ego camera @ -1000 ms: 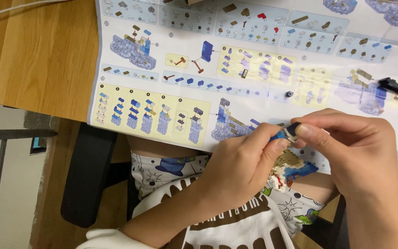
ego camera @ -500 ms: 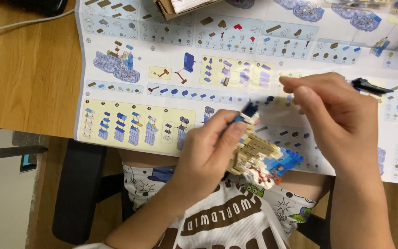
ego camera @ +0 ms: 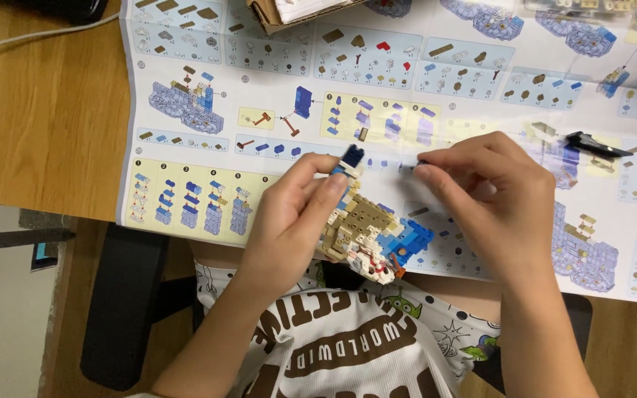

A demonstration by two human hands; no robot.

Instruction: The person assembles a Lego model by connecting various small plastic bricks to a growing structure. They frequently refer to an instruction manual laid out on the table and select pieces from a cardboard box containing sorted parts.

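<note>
My left hand (ego camera: 293, 217) grips a small brick model (ego camera: 369, 234) of tan, white and blue pieces, held over the near edge of a large printed instruction sheet (ego camera: 274, 88). A dark blue piece (ego camera: 352, 156) sticks up at the model's top, by my thumb and forefinger. My right hand (ego camera: 488, 199) hovers just right of the model, its fingertips pinched on a tiny grey piece (ego camera: 407, 168) close to the sheet.
The sheet lies on a wooden table (ego camera: 38, 118). A cardboard box (ego camera: 296, 11) sits at the top edge, and a black piece (ego camera: 591, 144) lies on the sheet to the right. A white cable (ego camera: 31, 40) crosses the top left. A black chair (ego camera: 119, 309) is below.
My hands have drawn apart. The left has lifted the model's blue top into view, while the right has moved off to the right and lower, pinching a small piece.
</note>
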